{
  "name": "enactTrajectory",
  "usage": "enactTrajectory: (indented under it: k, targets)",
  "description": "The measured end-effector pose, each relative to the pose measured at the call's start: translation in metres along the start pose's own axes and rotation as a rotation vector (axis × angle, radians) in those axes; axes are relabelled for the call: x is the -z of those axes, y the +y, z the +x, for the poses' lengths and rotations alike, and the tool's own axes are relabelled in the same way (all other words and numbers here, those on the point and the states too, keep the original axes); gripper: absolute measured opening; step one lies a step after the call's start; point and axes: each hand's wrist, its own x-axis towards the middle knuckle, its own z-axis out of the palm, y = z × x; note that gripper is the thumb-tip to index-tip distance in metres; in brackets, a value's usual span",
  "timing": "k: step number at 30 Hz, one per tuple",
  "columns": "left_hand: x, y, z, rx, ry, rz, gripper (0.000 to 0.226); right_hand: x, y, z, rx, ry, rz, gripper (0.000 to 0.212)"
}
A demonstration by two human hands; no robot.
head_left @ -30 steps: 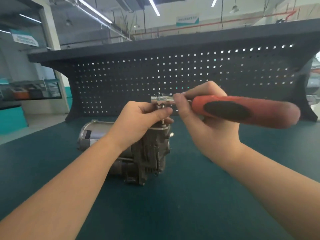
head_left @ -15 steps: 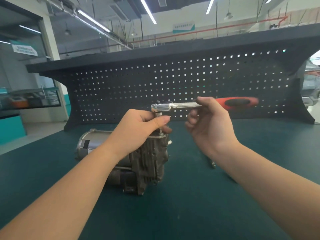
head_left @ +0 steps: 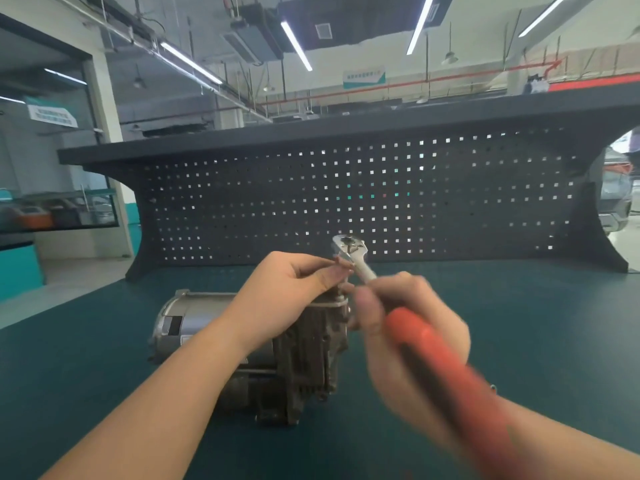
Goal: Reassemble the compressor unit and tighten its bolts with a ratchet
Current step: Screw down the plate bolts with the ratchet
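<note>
I see a dark green bench top (head_left: 104,358); compressor unit (head_left: 304,344) lies on it, centre, pegboard back panel (head_left: 450,202) at far edge.

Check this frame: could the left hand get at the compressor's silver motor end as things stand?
Probably yes. The left hand sits over the compressor top, and its motor end lies bare on the mat with nothing between.

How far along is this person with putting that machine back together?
Done: the compressor unit lies on the bench looking assembled. In hand: the left hand pinches something at its top while the right hand grips the ratchet, head raised off it. Left: tightening; which bolts are already snug can't be told.
</note>
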Motion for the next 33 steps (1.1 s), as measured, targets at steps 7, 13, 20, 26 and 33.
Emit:
enactTrajectory:
  k: [7, 13, 20, 26, 33]
  targets:
    - [0.049, -0.007, -0.004, 0.093, -0.235, 0.402, 0.064, 0.005, 0.006, 0.032, -0.174, 0.049, 0.334, 0.007]
    - [0.053, -0.017, -0.007, 0.173, -0.311, 0.871, 0.093, -0.002, 0.008, 0.037, -0.310, 0.114, 0.412, 0.014]
    - [0.047, -0.023, -0.010, 0.126, -0.166, 0.886, 0.095, -0.028, -0.005, 0.043, -0.319, 0.356, 0.537, 0.027]
    - [0.049, -0.025, -0.011, 0.118, -0.124, 0.861, 0.100, -0.049, 0.004, 0.029, -0.494, 0.592, 0.693, 0.037]
    - [0.035, -0.028, -0.012, 0.100, 0.037, 0.919, 0.074, -0.053, 0.006, 0.025, -0.486, 0.519, 0.691, 0.029]
